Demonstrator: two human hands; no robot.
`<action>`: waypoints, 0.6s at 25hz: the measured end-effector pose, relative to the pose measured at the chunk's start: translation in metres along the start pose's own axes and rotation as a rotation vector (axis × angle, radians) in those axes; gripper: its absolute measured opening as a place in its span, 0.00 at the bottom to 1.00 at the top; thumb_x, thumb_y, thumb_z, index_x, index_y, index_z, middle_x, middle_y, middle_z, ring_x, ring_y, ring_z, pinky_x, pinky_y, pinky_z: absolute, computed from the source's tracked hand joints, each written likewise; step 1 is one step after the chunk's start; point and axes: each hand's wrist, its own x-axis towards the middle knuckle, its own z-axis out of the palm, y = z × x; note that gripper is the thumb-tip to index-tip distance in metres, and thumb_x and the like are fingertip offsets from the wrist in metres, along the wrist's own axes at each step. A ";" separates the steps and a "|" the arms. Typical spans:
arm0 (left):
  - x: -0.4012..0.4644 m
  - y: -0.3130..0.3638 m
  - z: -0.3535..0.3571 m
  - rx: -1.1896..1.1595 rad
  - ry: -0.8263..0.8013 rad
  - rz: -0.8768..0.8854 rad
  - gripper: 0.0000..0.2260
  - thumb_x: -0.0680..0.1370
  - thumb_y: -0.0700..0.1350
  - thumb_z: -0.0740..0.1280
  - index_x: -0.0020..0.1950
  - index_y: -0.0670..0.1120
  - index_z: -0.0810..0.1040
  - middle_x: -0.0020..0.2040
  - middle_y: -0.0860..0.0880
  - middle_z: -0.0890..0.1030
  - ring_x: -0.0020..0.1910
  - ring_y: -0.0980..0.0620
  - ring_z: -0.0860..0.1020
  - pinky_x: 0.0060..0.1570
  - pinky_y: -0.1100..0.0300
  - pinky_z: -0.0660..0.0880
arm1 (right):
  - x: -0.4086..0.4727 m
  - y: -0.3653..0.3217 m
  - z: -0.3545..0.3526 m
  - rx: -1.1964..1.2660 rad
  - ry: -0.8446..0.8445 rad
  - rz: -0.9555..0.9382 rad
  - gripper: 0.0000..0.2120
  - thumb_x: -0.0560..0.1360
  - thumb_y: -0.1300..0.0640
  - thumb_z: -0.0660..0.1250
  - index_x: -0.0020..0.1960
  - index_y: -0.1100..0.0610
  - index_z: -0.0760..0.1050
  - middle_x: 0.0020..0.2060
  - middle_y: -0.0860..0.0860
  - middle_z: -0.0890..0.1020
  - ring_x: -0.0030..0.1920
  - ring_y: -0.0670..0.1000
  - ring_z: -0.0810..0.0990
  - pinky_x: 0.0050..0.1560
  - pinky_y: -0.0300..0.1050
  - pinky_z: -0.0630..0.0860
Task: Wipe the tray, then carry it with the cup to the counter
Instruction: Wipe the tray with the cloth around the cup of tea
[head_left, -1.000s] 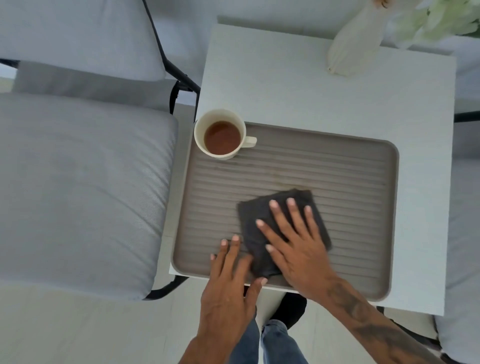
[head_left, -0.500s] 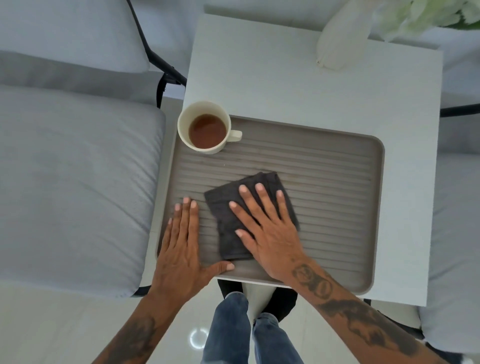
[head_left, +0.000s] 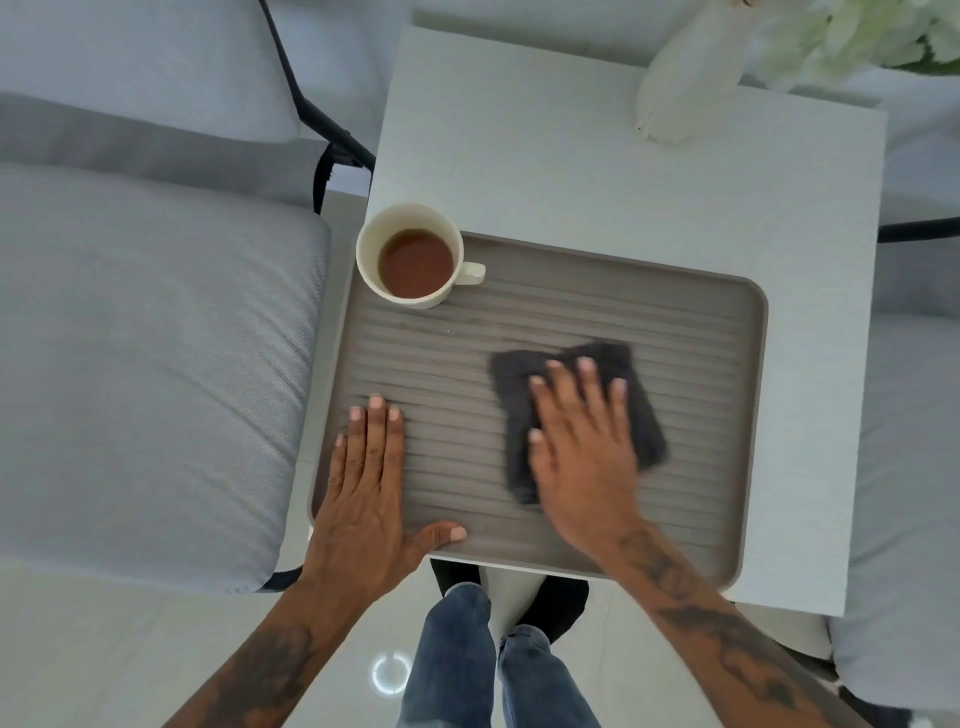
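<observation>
A pale square table (head_left: 597, 171) stands between two grey cushioned chairs (head_left: 145, 364). On its near half lies the ribbed grey tray (head_left: 748, 415). The right hand (head_left: 582, 447) presses flat, fingers spread, on a folded dark cloth (head_left: 644, 415) at the tray's middle right; the cloth looks blurred. The left hand (head_left: 369, 493) lies open and flat on the tray's near left corner, gripping nothing. The cup (head_left: 410, 254), holding brown liquid, sits at the tray's far left corner. A white vase (head_left: 680, 88) stands at the table's far right.

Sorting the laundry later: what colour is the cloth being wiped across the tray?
Dark charcoal grey cloth, plain, seen in the head view, the only one.
</observation>
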 end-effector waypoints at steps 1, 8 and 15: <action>0.000 0.001 0.000 0.011 -0.004 -0.003 0.57 0.66 0.79 0.53 0.79 0.39 0.44 0.81 0.41 0.44 0.80 0.42 0.43 0.76 0.46 0.45 | 0.013 -0.026 0.007 0.018 -0.011 -0.067 0.25 0.80 0.51 0.54 0.76 0.56 0.62 0.76 0.54 0.64 0.78 0.59 0.55 0.76 0.64 0.49; 0.000 0.001 0.000 0.027 -0.018 -0.013 0.57 0.66 0.79 0.52 0.79 0.37 0.47 0.81 0.39 0.47 0.80 0.42 0.46 0.77 0.44 0.49 | 0.032 -0.048 0.015 -0.037 -0.053 -0.227 0.26 0.82 0.47 0.53 0.78 0.52 0.57 0.79 0.51 0.58 0.79 0.55 0.51 0.77 0.61 0.51; 0.000 0.001 -0.001 0.007 -0.035 -0.017 0.56 0.67 0.79 0.49 0.80 0.40 0.44 0.81 0.41 0.43 0.80 0.43 0.42 0.77 0.42 0.49 | -0.046 0.091 -0.017 -0.164 -0.075 0.206 0.28 0.82 0.45 0.45 0.78 0.57 0.56 0.79 0.56 0.56 0.79 0.58 0.51 0.76 0.63 0.53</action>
